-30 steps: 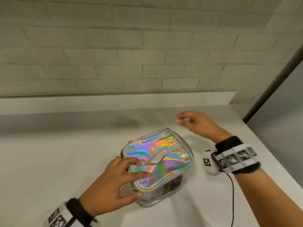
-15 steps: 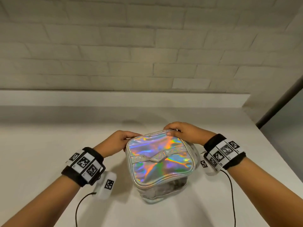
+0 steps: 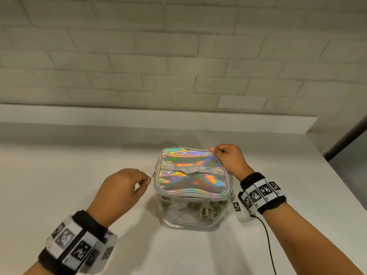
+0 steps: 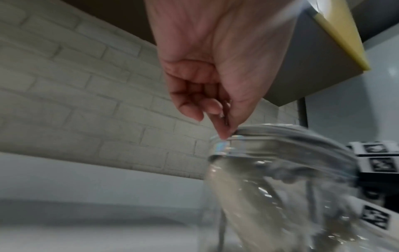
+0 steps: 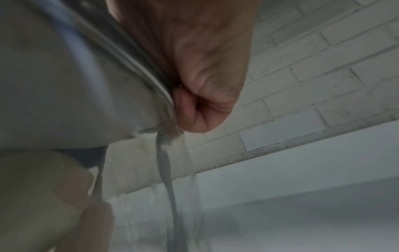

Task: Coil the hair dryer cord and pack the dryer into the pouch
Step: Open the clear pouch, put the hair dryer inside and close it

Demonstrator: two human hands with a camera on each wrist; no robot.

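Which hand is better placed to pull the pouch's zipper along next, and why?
Probably the left hand: it pinches the zipper pull at the pouch lid's left edge. The right hand grips the lid's far right corner, bracing it.

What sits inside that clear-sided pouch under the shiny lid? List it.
Through the pouch's clear front wall, a pale tangle shows, probably coiled cord. The iridescent lid covers everything above, so the dryer body cannot be made out.

A white counter is running along a pale brick wall; a dark vertical post is standing at 3 o'clock.
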